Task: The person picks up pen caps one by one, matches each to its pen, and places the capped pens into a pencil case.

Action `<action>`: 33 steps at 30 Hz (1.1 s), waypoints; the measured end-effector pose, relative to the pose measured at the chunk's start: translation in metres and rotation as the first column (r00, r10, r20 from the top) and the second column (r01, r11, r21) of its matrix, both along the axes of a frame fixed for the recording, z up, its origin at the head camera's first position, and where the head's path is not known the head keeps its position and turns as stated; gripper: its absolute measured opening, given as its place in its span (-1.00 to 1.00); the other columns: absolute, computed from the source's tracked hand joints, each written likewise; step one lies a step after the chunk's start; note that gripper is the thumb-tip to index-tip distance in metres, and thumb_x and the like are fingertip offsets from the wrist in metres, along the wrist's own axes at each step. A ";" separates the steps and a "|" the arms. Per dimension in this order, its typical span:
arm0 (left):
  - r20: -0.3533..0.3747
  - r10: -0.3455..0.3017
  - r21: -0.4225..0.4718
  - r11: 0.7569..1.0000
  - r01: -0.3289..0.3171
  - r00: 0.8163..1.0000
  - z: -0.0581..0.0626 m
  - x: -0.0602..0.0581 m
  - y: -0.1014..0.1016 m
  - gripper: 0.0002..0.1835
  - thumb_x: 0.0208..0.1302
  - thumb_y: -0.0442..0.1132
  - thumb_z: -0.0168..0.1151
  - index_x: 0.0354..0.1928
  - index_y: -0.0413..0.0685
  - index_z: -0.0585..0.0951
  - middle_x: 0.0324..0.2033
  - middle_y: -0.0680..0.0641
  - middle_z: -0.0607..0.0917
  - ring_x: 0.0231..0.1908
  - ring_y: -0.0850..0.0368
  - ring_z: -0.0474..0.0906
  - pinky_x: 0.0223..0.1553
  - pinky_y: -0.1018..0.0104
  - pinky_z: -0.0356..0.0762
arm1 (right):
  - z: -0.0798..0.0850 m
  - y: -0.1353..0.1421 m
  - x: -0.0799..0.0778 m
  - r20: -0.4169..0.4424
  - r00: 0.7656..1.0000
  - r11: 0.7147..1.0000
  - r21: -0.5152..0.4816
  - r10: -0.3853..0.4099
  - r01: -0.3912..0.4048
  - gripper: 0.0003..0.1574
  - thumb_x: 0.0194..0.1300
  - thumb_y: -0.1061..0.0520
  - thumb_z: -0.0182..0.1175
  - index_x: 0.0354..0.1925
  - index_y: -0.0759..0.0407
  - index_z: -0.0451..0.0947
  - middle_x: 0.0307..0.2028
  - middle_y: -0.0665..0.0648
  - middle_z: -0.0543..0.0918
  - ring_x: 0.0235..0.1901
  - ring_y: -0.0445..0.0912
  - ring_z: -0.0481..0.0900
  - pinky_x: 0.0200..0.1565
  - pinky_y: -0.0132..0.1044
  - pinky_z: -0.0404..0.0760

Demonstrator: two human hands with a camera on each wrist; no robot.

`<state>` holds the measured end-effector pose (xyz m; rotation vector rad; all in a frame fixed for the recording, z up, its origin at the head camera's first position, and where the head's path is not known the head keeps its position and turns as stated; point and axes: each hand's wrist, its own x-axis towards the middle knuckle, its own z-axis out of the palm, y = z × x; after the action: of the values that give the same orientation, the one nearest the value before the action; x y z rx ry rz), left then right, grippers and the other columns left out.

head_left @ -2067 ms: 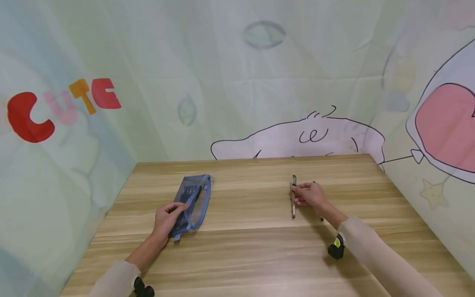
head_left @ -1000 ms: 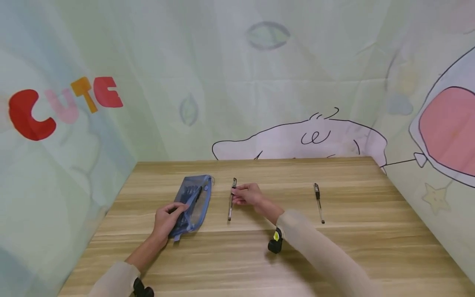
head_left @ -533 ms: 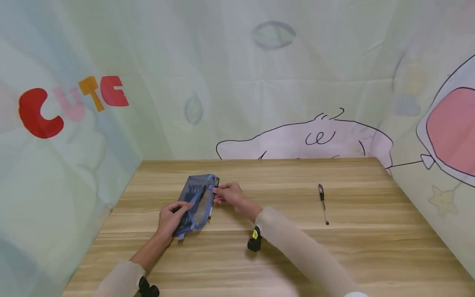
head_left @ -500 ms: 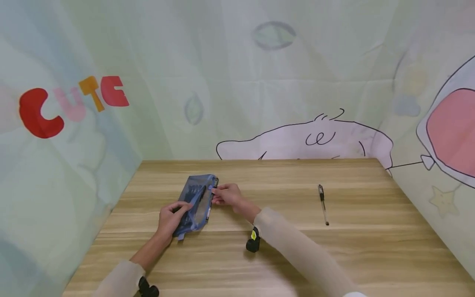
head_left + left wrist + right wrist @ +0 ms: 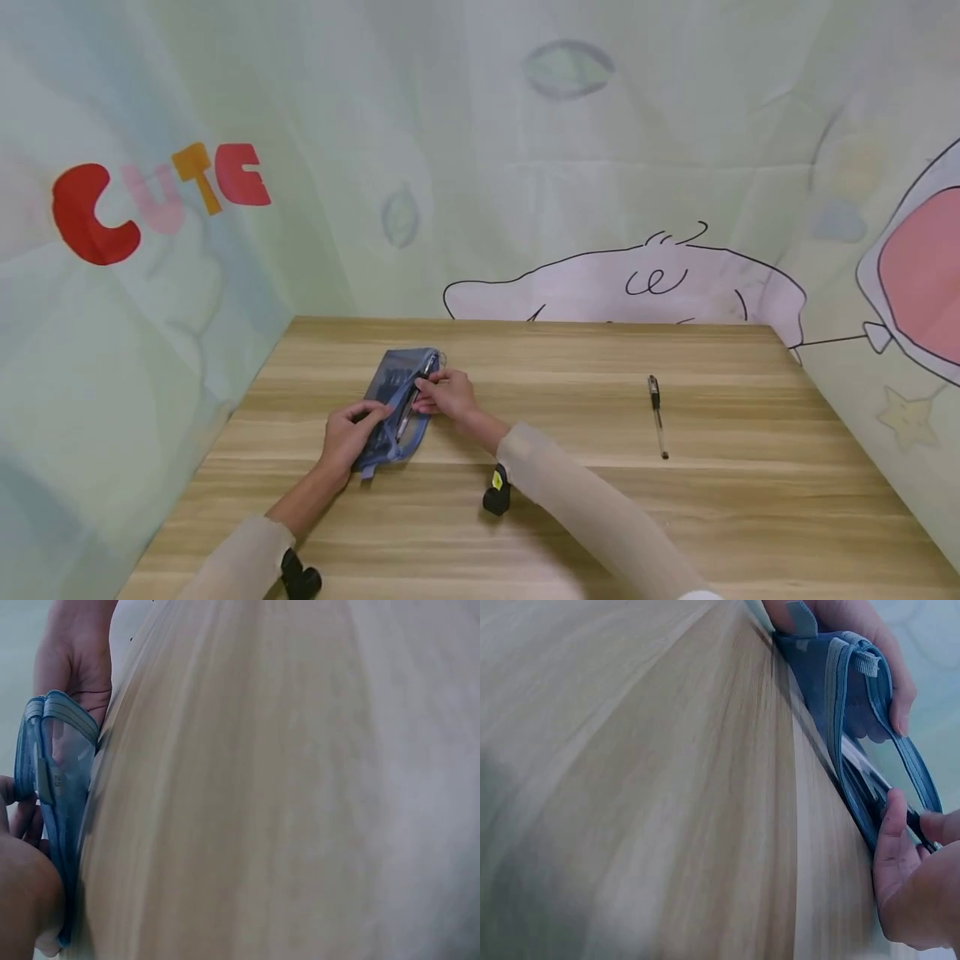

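Observation:
A blue see-through mesh pencil pouch (image 5: 392, 365) lies on the left half of the table, its zip side gaping to the right. Dark pens show through the mesh. My left hand (image 5: 349, 435) pinches the upper edge of the opening and lifts it. Between thumb and fingers of my right hand (image 5: 450, 395) is a clear gel pen with a black cap (image 5: 406, 420), lying lengthwise in the pouch's mouth. From the right wrist view, that pen (image 5: 864, 763) sits between the two zipper edges, with the right fingers at its near end.
Another black-capped gel pen (image 5: 657, 417) lies alone on the right side of the wooden table (image 5: 555, 492). Printed cloth (image 5: 480, 167) hangs behind the table and at both sides. A small ring (image 5: 442, 358) is at the pouch's far corner.
My right hand has carried the pen leftward from the table's right side into the pouch's opening. My left hand keeps its pinch on the pouch edge. The head view has shifted slightly.

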<state>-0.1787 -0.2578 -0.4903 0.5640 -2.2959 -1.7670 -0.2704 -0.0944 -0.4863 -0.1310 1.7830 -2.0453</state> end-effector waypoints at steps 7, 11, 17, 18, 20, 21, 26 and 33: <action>0.001 0.007 0.001 1.000 -0.007 1.000 0.004 -0.003 -0.002 -0.81 0.26 -0.12 0.45 -0.25 -0.09 0.81 -0.39 0.36 0.69 -0.21 0.40 0.51 -0.15 0.57 0.42 | 0.002 -0.001 -0.001 -0.029 0.999 0.999 0.043 0.018 -0.016 -0.81 0.37 0.26 0.32 -0.17 0.35 0.51 -0.60 0.06 0.66 -0.66 -0.25 0.62 -0.53 -0.48 0.66; -0.013 0.006 0.005 1.000 -0.006 1.000 0.004 -0.003 -0.003 -0.83 0.25 -0.14 0.46 -0.27 -0.09 0.80 -0.41 0.37 0.67 -0.21 0.39 0.51 -0.16 0.57 0.42 | 0.003 -0.001 0.000 -0.039 0.999 0.997 0.069 0.027 -0.024 -0.79 0.35 0.32 0.32 -0.14 0.46 0.54 -0.52 0.30 0.74 -0.66 -0.24 0.62 -0.53 -0.47 0.67; -0.027 -0.002 0.017 1.000 0.002 1.000 0.003 -0.002 -0.004 -0.86 0.24 -0.16 0.46 -0.29 -0.08 0.80 -0.39 0.34 0.70 -0.21 0.41 0.53 -0.14 0.59 0.43 | 0.004 -0.001 0.003 -0.071 0.996 0.994 0.099 0.053 -0.046 -0.69 0.32 0.39 0.30 0.00 0.58 0.59 -0.37 0.41 0.77 -0.65 -0.25 0.63 -0.53 -0.48 0.66; -0.029 -0.003 0.017 1.000 0.004 1.000 0.003 -0.002 -0.004 -0.86 0.24 -0.16 0.46 -0.29 -0.09 0.80 -0.38 0.33 0.72 -0.21 0.41 0.53 -0.14 0.59 0.44 | 0.004 -0.001 0.004 -0.074 0.996 0.993 0.102 0.058 -0.051 -0.67 0.31 0.40 0.30 0.01 0.58 0.59 -0.37 0.40 0.78 -0.65 -0.25 0.63 -0.53 -0.48 0.66; -0.030 -0.006 0.020 1.000 0.007 1.000 0.003 -0.002 -0.004 -0.86 0.25 -0.16 0.45 -0.29 -0.08 0.80 -0.36 0.29 0.73 -0.21 0.40 0.53 -0.14 0.59 0.43 | 0.003 -0.002 0.005 -0.081 0.994 0.992 0.109 0.069 -0.060 -0.65 0.30 0.42 0.30 0.02 0.60 0.57 -0.37 0.39 0.78 -0.65 -0.25 0.63 -0.53 -0.49 0.66; -0.031 -0.007 0.021 1.000 0.008 1.000 0.003 -0.002 -0.003 -0.86 0.25 -0.15 0.45 -0.30 -0.07 0.80 -0.34 0.28 0.74 -0.21 0.40 0.53 -0.14 0.58 0.43 | 0.003 -0.002 0.005 -0.086 0.994 0.992 0.112 0.073 -0.063 -0.64 0.30 0.42 0.30 0.03 0.61 0.57 -0.37 0.40 0.77 -0.65 -0.25 0.63 -0.54 -0.49 0.66; -0.036 -0.008 0.029 1.000 0.009 0.999 0.002 0.000 0.000 -0.86 0.27 -0.15 0.44 -0.31 -0.06 0.80 -0.34 0.26 0.75 -0.22 0.40 0.54 -0.14 0.58 0.44 | 0.003 -0.006 0.009 -0.119 0.990 0.988 0.145 0.072 -0.054 -0.67 0.29 0.43 0.29 0.00 0.61 0.59 -0.37 0.44 0.76 -0.69 -0.25 0.59 -0.60 -0.50 0.61; -0.036 0.002 0.027 1.000 -0.001 0.999 0.001 0.001 0.001 -0.82 0.24 -0.16 0.47 -0.27 -0.13 0.80 -0.37 0.31 0.73 -0.22 0.42 0.54 -0.13 0.59 0.45 | 0.003 -0.009 0.011 -0.151 0.986 0.983 0.177 0.077 -0.050 -0.70 0.30 0.42 0.28 -0.02 0.61 0.60 -0.33 0.51 0.75 -0.70 -0.25 0.56 -0.60 -0.51 0.61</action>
<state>-0.1774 -0.2570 -0.4888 0.5339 -2.2507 -1.7952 -0.2596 -0.1030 -0.4837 -0.3012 2.0154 -1.8715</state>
